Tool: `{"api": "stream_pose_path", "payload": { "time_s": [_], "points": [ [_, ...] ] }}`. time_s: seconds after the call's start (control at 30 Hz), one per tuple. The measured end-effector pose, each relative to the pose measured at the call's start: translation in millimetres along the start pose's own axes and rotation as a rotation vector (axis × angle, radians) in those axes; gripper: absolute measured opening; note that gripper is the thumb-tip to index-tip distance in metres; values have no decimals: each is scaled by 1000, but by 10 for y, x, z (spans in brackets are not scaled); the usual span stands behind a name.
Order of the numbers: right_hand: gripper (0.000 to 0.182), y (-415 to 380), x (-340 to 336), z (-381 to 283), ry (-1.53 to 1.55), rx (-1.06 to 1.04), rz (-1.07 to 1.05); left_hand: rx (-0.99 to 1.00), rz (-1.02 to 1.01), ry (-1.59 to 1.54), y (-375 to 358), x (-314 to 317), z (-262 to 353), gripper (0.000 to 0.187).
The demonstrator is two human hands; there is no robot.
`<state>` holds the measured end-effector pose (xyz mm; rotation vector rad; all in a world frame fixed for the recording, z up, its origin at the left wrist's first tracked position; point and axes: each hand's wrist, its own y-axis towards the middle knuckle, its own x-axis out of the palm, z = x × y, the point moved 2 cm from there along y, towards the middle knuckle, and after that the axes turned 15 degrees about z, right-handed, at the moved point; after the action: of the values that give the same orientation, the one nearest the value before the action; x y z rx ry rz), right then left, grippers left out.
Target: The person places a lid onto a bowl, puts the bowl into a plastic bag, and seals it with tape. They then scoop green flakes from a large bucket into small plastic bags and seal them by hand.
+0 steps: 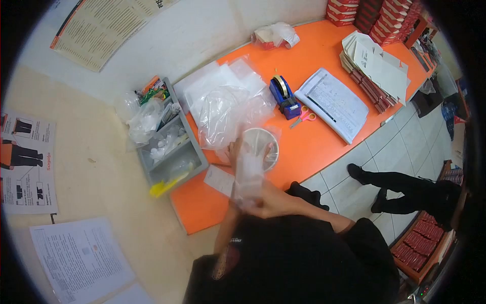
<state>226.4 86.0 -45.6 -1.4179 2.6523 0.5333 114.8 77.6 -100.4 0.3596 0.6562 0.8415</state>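
Note:
A translucent plastic piece, blurred by motion, hangs between my two hands near the table's front edge. My right hand pinches its lower end. My left hand is at its upper left, partly behind it; the fingers are smeared, so their grip is unclear. Just beyond, a round, shiny container stands on the orange table, partly covered by the plastic. Clear plastic bags lie above my left hand. A white paper slip is beside my left wrist.
A grey divided tray stands at the left. Beyond the container are a blue tape dispenser, pink scissors, a written notebook and stacked flat boxes. Another person's legs show at the right.

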Motion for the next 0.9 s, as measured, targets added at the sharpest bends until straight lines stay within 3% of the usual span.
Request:
{"api": "stream_pose_path", "payload": {
  "time_s": [0.1, 0.23, 0.3, 0.33, 0.4, 0.43, 0.5, 0.53, 0.6, 0.73, 0.8, 0.83, 0.9],
  "points": [
    [38, -188, -133, -96, -234, -18, -68, 21, 12, -29, 106, 203, 55, 53],
    [46, -444, -567, 137, -199, -195, -21, 17, 22, -62, 264, 300, 48, 44],
    [77, -760, -742, 758, 198, 254, 781, -11, 45, -64, 330, 290, -19, 40],
    [77, -902, -638, 979, 201, 244, 772, -28, 60, -66, 335, 279, -47, 38],
    [106, -1098, -426, 1404, 295, 527, 630, -64, 95, -80, 326, 258, -41, 35],
    [106, -986, -400, 1469, 291, 520, 612, -75, 104, -89, 268, 234, -4, 33],
    [137, -683, -211, 1480, 384, 237, 603, -82, 76, -114, 109, 155, 106, 29],
    [134, -540, -296, 1371, 508, 277, 734, -43, 29, -131, 85, 80, 207, 27],
    [129, -403, -503, 1369, 483, 270, 672, 142, -124, -161, 181, -57, 497, 24],
    [107, -35, -868, 1039, 582, 346, 507, 723, -620, -302, 936, -301, 1425, 18],
    [105, 132, -797, 934, 633, 351, 415, 844, -901, -368, 1230, -395, 1737, 17],
    [104, 220, -685, 905, 662, 354, 372, 841, -878, -353, 1368, -405, 1765, 17],
    [103, 323, -292, 874, 719, 339, 301, 804, -1128, 174, 1639, -376, 1681, 16]
  ]
}}
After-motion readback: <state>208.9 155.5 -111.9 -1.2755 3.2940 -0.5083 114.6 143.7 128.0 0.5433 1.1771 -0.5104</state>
